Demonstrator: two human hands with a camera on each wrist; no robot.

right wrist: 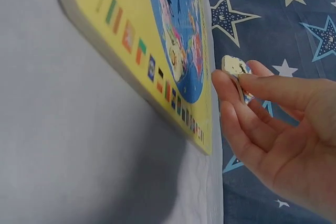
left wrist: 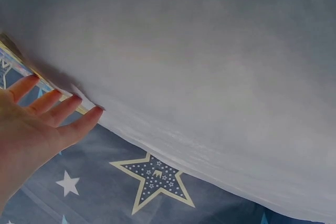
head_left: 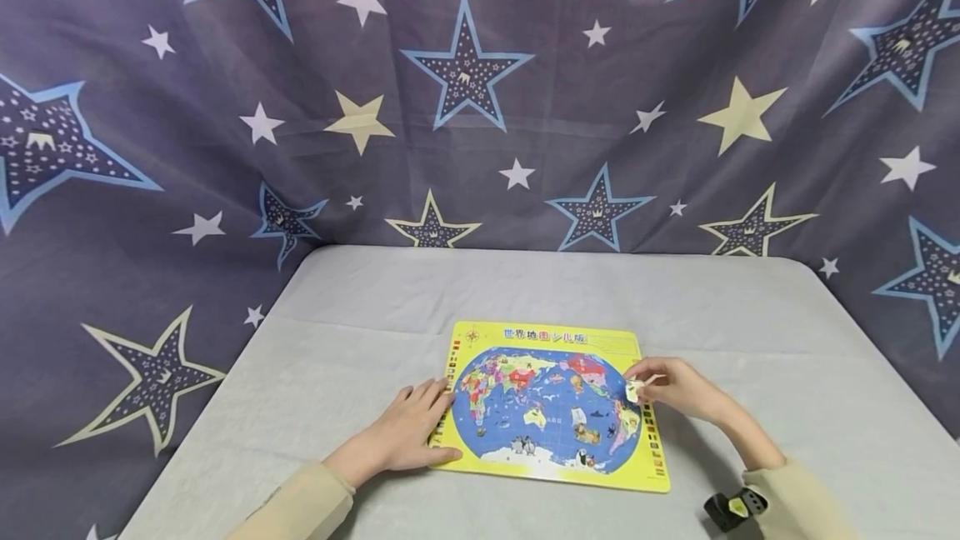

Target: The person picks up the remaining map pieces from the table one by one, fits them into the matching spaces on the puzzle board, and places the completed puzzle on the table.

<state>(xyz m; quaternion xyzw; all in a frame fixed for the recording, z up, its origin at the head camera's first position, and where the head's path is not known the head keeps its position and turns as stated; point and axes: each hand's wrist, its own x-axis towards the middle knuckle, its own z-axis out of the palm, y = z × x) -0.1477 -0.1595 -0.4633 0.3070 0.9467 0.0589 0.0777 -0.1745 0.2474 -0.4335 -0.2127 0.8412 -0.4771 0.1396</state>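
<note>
A yellow-bordered world map puzzle board (head_left: pixel 570 480) lies flat on the table, with a blue ocean, coloured lands, animals and rows of small flags. My left hand (head_left: pixel 408 432) rests on its left edge, fingers extended and thumb at the lower left corner. In the left wrist view this hand (left wrist: pixel 39 121) touches the board's rim with spread fingers. Above the map's right side my right hand (head_left: pixel 678 386) pinches a small puzzle piece (head_left: pixel 632 391) between thumb and fingers. The right wrist view shows the piece (right wrist: pixel 234 66) as thick and pale, with a printed face, held clear of the board.
The table (head_left: pixel 360 307) is covered in a light grey cloth. Behind and beside it hangs a dark curtain (head_left: pixel 450 165) printed with stars. A black device with a strap (head_left: pixel 735 508) sits at my right wrist.
</note>
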